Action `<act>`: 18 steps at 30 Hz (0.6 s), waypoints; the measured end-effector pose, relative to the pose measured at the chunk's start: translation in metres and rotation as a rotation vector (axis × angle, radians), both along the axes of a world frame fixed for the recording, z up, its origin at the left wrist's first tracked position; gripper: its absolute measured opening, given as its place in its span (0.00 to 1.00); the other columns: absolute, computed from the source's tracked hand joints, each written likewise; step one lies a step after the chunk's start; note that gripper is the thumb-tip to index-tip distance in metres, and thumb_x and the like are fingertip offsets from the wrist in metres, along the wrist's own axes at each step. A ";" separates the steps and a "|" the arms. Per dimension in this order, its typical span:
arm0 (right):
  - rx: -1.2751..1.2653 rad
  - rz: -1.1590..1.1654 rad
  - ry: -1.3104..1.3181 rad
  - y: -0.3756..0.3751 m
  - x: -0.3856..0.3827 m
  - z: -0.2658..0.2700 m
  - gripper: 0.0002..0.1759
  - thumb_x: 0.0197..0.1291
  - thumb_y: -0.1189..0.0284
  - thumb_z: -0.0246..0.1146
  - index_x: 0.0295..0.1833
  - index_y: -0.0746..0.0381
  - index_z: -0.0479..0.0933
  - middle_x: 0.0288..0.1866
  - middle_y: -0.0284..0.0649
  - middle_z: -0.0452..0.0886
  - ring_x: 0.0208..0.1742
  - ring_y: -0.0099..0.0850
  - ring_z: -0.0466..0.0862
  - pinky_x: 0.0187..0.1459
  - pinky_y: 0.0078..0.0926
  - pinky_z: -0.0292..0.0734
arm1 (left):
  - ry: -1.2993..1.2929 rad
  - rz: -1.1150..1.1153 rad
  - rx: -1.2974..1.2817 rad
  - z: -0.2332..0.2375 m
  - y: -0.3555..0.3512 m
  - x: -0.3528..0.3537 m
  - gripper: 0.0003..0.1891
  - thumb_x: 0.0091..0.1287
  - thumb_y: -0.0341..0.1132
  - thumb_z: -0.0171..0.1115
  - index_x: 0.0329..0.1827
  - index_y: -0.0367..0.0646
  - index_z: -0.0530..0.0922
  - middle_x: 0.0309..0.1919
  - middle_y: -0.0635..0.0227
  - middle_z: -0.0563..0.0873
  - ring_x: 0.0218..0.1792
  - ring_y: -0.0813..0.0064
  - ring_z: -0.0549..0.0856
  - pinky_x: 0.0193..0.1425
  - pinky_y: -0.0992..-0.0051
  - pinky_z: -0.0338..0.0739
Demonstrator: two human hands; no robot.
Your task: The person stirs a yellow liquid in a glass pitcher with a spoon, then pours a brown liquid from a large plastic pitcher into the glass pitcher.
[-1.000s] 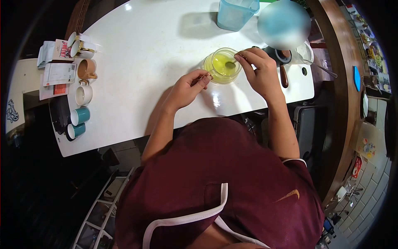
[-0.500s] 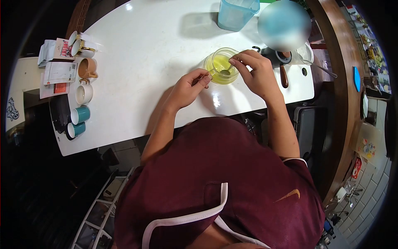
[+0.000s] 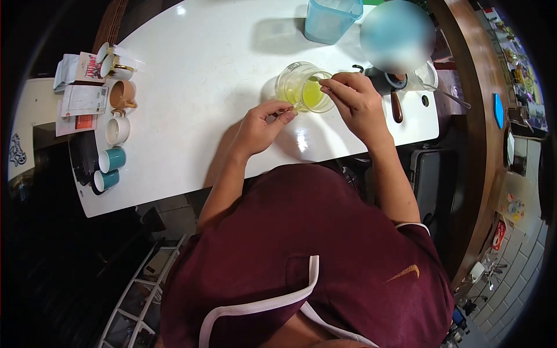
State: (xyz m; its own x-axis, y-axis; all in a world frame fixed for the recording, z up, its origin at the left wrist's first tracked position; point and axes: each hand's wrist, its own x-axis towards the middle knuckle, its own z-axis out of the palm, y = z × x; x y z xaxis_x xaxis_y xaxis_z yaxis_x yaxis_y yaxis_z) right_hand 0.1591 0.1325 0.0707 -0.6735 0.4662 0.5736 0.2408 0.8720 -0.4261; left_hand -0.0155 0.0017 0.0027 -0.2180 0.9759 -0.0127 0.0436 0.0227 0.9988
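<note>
A clear glass vessel (image 3: 290, 87) with yellow-green liquid (image 3: 314, 94) tilts toward the right over the white table (image 3: 197, 110). At its near left side, my left hand (image 3: 264, 127) pinches what looks like its small glass handle. My right hand (image 3: 357, 104) is at the vessel's right rim, thumb and fingers pressed together. What those fingers hold is mostly hidden; a thin utensil was visible there earlier.
Several mugs (image 3: 119, 130) and packets (image 3: 84, 101) line the left edge. A light-blue container (image 3: 331, 23) stands at the back. To the right are a dark pot with a brown handle (image 3: 397, 107), a clear container holding a spoon (image 3: 452, 97), and a wooden ledge (image 3: 484, 145).
The vessel has tipped further, its mouth now facing right and toward me. The spoon end seen inside it before is no longer distinct. Both hands have barely shifted.
</note>
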 end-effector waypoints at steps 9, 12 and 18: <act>-0.174 -0.179 0.103 -0.008 0.003 -0.008 0.05 0.54 0.74 0.67 0.35 0.65 0.82 0.28 0.41 0.81 0.26 0.33 0.79 0.30 0.26 0.73 | 0.068 0.010 0.024 0.008 0.001 0.006 0.11 0.64 0.34 0.64 0.44 0.37 0.82 0.34 0.69 0.86 0.36 0.82 0.80 0.41 0.80 0.72; -0.338 -0.283 0.077 -0.017 0.002 -0.005 0.06 0.55 0.74 0.66 0.35 0.66 0.82 0.28 0.43 0.82 0.22 0.31 0.79 0.24 0.23 0.72 | 0.073 -0.030 -0.060 0.009 0.000 0.004 0.11 0.66 0.32 0.62 0.47 0.35 0.80 0.41 0.68 0.85 0.43 0.82 0.80 0.48 0.81 0.72; -0.303 -0.263 0.109 -0.015 0.003 -0.009 0.06 0.55 0.73 0.66 0.36 0.65 0.82 0.28 0.42 0.81 0.24 0.31 0.80 0.26 0.24 0.74 | 0.075 -0.041 -0.070 0.010 0.000 0.004 0.12 0.66 0.33 0.62 0.48 0.36 0.81 0.42 0.67 0.85 0.42 0.83 0.80 0.47 0.82 0.72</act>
State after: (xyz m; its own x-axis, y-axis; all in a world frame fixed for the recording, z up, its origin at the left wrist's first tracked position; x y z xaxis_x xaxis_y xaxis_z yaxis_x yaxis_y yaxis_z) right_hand 0.1622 0.1177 0.0617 -0.4518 0.7730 0.4454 0.3784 0.6182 -0.6890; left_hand -0.0118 0.0014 0.0129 -0.1804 0.9813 -0.0666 0.1205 0.0892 0.9887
